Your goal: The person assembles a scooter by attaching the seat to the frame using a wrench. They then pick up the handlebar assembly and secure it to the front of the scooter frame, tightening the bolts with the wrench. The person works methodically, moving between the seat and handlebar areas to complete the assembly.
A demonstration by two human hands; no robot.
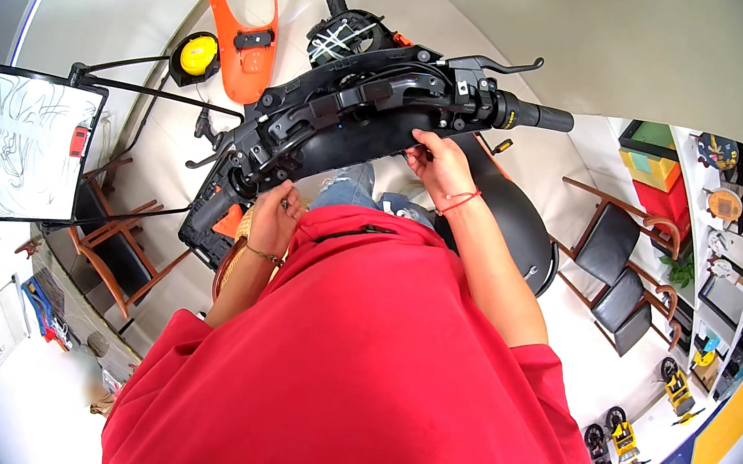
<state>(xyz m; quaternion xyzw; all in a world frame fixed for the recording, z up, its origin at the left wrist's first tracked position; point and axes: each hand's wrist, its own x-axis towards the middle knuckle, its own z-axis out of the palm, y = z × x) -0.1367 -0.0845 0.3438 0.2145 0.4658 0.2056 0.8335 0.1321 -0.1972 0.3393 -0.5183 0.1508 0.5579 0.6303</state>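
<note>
In front of me stands a partly stripped electric scooter, its black handlebar assembly (362, 93) running from lower left to upper right with bare inner parts showing. A smooth black curved cover panel (360, 143) lies along the near side of the bar. My right hand (445, 171) pinches the panel's right end, thumb on top and fingers curled beneath its edge. My left hand (272, 220) is at the panel's left end, by the left grip, its fingers bent together; what they hold is hidden. The scooter's black seat (506, 222) is beyond my right forearm.
An orange body panel (248, 44) lies on the floor ahead, near a yellow helmet (197, 55). A whiteboard (18, 146) and a wooden chair (124, 247) are on the left. Black-seated chairs (618, 267) and a white shelf (732, 235) stand on the right.
</note>
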